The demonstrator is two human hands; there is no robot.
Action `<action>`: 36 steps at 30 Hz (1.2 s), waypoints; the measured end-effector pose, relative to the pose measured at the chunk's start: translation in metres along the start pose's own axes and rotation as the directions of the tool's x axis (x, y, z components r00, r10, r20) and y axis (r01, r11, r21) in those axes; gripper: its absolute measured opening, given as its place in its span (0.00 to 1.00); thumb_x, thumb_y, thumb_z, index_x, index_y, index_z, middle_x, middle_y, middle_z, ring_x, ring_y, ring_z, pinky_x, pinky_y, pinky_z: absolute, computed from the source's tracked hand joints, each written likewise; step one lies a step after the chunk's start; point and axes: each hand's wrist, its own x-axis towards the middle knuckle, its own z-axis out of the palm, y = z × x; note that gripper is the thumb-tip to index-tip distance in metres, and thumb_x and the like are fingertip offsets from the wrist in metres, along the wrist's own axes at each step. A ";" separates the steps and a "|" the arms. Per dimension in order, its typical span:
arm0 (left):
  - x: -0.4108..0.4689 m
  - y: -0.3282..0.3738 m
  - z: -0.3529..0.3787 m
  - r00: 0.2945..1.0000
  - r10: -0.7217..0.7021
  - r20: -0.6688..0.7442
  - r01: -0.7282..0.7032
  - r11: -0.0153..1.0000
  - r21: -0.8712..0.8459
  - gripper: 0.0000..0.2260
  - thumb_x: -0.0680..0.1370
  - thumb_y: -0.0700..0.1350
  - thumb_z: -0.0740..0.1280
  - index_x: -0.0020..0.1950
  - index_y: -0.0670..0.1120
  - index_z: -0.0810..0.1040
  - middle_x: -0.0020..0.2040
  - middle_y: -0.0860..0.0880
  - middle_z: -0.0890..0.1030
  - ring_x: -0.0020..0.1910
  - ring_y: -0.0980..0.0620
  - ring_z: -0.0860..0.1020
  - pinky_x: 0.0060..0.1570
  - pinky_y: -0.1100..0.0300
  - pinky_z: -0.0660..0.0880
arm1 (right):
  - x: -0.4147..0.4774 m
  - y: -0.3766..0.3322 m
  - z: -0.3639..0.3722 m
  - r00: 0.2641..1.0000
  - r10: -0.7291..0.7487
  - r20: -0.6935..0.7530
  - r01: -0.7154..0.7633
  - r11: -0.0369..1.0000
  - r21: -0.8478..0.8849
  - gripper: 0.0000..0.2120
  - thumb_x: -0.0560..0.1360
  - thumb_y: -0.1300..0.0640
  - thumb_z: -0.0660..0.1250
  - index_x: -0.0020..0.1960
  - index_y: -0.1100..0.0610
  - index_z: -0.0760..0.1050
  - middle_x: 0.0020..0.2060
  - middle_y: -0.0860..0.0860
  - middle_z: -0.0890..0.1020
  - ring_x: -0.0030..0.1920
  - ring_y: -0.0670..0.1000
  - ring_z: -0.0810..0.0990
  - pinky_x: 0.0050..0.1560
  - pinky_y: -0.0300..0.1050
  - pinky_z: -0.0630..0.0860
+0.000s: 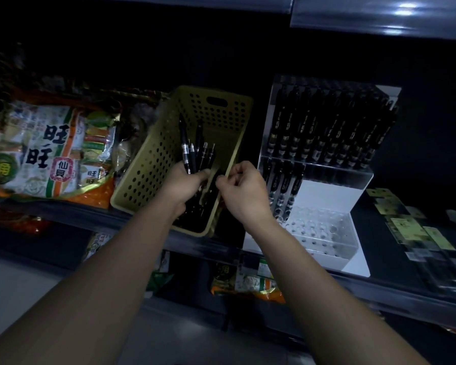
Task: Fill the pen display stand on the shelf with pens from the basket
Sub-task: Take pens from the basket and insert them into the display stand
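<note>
Dimly lit, the left hand [184, 180] grips a bunch of black pens [195, 151] over the tan perforated basket [153, 159] at the shelf [63, 209] front edge. The right hand [244, 191] curls at the basket's right rim; whether it pinches anything cannot be told. Just right stands the acrylic pen display stand [327, 241], its back tier full. The snack bag [50, 148] on the left reads 旺旺 仙貝.

Olive perforated basket [169, 143], black pens [195, 154] — clear-and-white stand [353, 185], orange-green snack bags [50, 148].

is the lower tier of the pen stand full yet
No, the pen display stand's lower tier holds only a few pens at its left end; the other holes stand empty.
</note>
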 end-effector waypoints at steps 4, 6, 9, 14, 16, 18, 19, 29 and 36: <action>0.003 0.008 0.003 0.996 0.073 -0.048 -0.075 0.996 -0.053 0.04 0.78 0.37 0.65 0.47 0.44 0.78 0.40 0.48 0.79 0.36 0.53 0.76 0.37 0.61 0.73 | 0.005 0.000 0.004 0.999 0.026 -0.038 -0.028 0.998 -0.053 0.08 0.76 0.54 0.65 0.46 0.57 0.68 0.31 0.49 0.75 0.33 0.51 0.76 0.34 0.44 0.72; 0.005 0.011 0.004 0.989 0.107 -0.097 -0.118 0.987 -0.106 0.04 0.79 0.36 0.64 0.48 0.43 0.77 0.40 0.49 0.79 0.36 0.54 0.76 0.39 0.61 0.73 | 0.007 0.001 0.005 0.999 0.031 -0.041 -0.035 0.993 -0.115 0.07 0.77 0.54 0.64 0.48 0.57 0.69 0.37 0.51 0.78 0.38 0.53 0.78 0.36 0.45 0.73; 0.006 0.017 0.005 0.978 0.125 -0.169 -0.153 0.974 -0.165 0.11 0.79 0.39 0.65 0.60 0.39 0.74 0.44 0.49 0.79 0.40 0.55 0.77 0.42 0.59 0.76 | 0.008 0.004 0.007 0.999 0.033 -0.034 -0.038 0.985 -0.167 0.07 0.77 0.55 0.62 0.51 0.59 0.72 0.43 0.53 0.81 0.43 0.54 0.80 0.36 0.43 0.72; 0.000 0.030 0.011 0.954 0.170 -0.245 -0.230 0.942 -0.243 0.08 0.80 0.40 0.62 0.58 0.38 0.70 0.40 0.49 0.75 0.39 0.54 0.74 0.51 0.51 0.76 | 0.011 0.006 0.010 0.996 0.082 -0.021 -0.084 0.980 -0.178 0.09 0.78 0.57 0.60 0.54 0.60 0.74 0.45 0.55 0.81 0.44 0.56 0.80 0.39 0.47 0.76; -0.001 0.032 0.013 0.944 0.191 -0.268 -0.258 0.935 -0.241 0.13 0.81 0.40 0.62 0.62 0.35 0.66 0.40 0.50 0.74 0.39 0.56 0.73 0.50 0.55 0.76 | 0.012 0.005 0.011 0.996 0.085 -0.021 -0.088 0.981 -0.174 0.10 0.79 0.56 0.60 0.55 0.61 0.74 0.47 0.56 0.81 0.45 0.56 0.80 0.42 0.48 0.78; 0.000 0.034 0.012 0.941 0.209 -0.267 -0.275 0.930 -0.244 0.10 0.81 0.40 0.61 0.62 0.41 0.69 0.41 0.50 0.75 0.39 0.56 0.74 0.52 0.56 0.76 | 0.013 0.005 0.012 0.995 0.094 -0.025 -0.097 0.981 -0.168 0.12 0.79 0.54 0.60 0.56 0.61 0.74 0.48 0.56 0.81 0.47 0.56 0.80 0.47 0.52 0.79; -0.001 0.036 0.012 0.940 0.214 -0.266 -0.281 0.928 -0.245 0.07 0.81 0.40 0.61 0.59 0.44 0.70 0.41 0.50 0.75 0.40 0.56 0.74 0.53 0.54 0.77 | 0.012 0.005 0.012 0.995 0.102 -0.024 -0.105 0.980 -0.167 0.12 0.79 0.54 0.60 0.57 0.61 0.75 0.49 0.56 0.82 0.48 0.56 0.81 0.48 0.53 0.79; -0.022 0.072 0.017 0.896 0.327 -0.302 -0.414 0.861 -0.297 0.09 0.80 0.38 0.62 0.59 0.37 0.72 0.40 0.51 0.76 0.39 0.56 0.77 0.45 0.58 0.77 | -0.015 -0.025 0.008 0.979 0.034 -0.203 0.005 0.982 0.191 0.16 0.82 0.47 0.54 0.58 0.56 0.74 0.45 0.49 0.80 0.48 0.49 0.78 0.51 0.48 0.75; -0.059 0.080 0.033 0.952 0.233 -0.196 -0.300 0.833 -0.465 0.11 0.79 0.41 0.65 0.59 0.38 0.73 0.37 0.53 0.80 0.36 0.59 0.80 0.37 0.63 0.77 | -0.017 -0.046 -0.002 0.905 0.356 0.234 -0.355 0.326 0.876 0.26 0.80 0.40 0.52 0.61 0.59 0.74 0.57 0.56 0.81 0.57 0.53 0.80 0.61 0.53 0.76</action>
